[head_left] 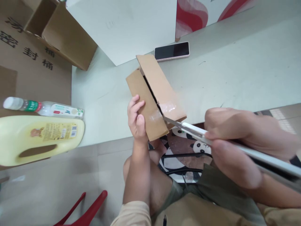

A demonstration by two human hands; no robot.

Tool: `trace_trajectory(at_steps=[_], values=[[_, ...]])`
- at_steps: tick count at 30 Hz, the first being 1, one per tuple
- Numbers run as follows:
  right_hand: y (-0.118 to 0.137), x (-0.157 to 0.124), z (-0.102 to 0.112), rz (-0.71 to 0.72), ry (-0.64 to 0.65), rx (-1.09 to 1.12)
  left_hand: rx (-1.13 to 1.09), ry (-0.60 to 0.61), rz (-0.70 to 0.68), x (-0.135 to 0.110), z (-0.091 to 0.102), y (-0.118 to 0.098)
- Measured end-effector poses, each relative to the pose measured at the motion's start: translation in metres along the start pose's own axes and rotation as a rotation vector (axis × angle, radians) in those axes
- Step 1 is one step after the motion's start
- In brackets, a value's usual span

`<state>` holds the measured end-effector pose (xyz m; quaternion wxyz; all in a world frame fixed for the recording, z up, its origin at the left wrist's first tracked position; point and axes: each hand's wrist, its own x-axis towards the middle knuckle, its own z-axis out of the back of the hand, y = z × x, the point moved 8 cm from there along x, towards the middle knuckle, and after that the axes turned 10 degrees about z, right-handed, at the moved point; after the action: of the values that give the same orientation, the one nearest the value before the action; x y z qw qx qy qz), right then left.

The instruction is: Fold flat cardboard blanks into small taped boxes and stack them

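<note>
A small brown cardboard box point(162, 86) is tilted at the table's front edge, with a dark gap between its two top flaps and clear tape across their near end. My left hand point(136, 121) grips the box's left side, fingers and thumb against the cardboard. My right hand point(235, 141), slightly blurred, is closed around a white box cutter point(194, 128). The cutter's extended blade points left, and its tip meets the gap between the flaps, by the tape.
A phone point(172, 51) lies on the pale table point(225, 75) behind the box, beside a large white carton point(131, 28). At left are bigger cardboard boxes point(68, 34), a clear bottle point(48, 108) and a yellow jug point(42, 138). Red chair parts point(91, 210) show below.
</note>
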<state>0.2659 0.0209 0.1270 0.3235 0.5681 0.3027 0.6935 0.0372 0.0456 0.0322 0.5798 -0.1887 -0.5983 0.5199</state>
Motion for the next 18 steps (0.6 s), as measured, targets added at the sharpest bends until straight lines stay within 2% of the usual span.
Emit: trace_trajectory(at_steps=[3, 8, 9, 11, 14, 16, 18], values=[[-0.004, 0.001, 0.017, 0.009, -0.125, -0.007, -0.015, 0.007, 0.014, 0.001, 0.001, -0.001], [-0.064, 0.005, 0.028, -0.016, -0.331, -0.15, 0.004, -0.025, 0.018, 0.002, 0.003, 0.0], [-0.078, 0.005, 0.028, -0.012, -0.331, -0.212, 0.008, -0.028, 0.018, 0.002, 0.004, 0.001], [-0.103, 0.006, 0.027, -0.034, -0.277, -0.41, 0.009, -0.032, 0.022, 0.003, 0.004, 0.003], [-0.132, 0.006, 0.026, -0.158, -0.081, -0.719, 0.007, -0.037, 0.018, 0.004, 0.007, 0.003], [-0.15, 0.002, 0.029, -0.26, 0.012, -0.833, 0.007, -0.045, 0.019, 0.006, 0.011, 0.002], [-0.167, -0.003, 0.034, -0.346, 0.041, -0.875, 0.004, -0.054, 0.031, 0.007, 0.015, 0.003]])
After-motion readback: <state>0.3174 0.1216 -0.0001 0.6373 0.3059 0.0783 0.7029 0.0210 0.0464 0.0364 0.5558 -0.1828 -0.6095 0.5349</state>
